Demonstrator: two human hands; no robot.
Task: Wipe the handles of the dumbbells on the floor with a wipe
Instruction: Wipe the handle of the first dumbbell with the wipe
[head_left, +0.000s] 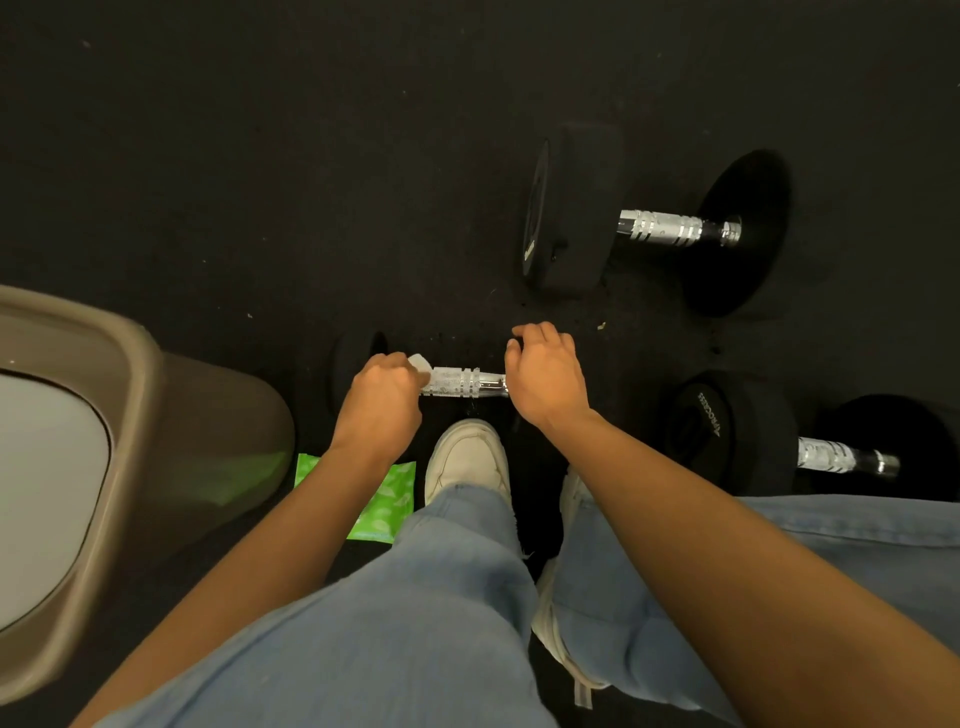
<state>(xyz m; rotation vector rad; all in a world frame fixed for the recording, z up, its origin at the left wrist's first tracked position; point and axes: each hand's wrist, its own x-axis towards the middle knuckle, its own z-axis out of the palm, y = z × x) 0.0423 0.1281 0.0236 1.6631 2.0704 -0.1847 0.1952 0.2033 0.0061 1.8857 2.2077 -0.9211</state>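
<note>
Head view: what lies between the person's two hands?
In the head view, the dumbbell's chrome handle runs from the left hand, gripping a wipe, to the right hand.

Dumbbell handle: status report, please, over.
Left hand grips wipe on handle of near dumbbell. Right hand holds its right end. White shoe close by, nothing blocking.

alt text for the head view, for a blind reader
Seen from above, a person's left hand holds a white wipe on the chrome knurled handle of a black dumbbell on dark floor, the right hand gripping its right end. Two more black dumbbells lie to the right; a green wipe packet lies left.
</note>
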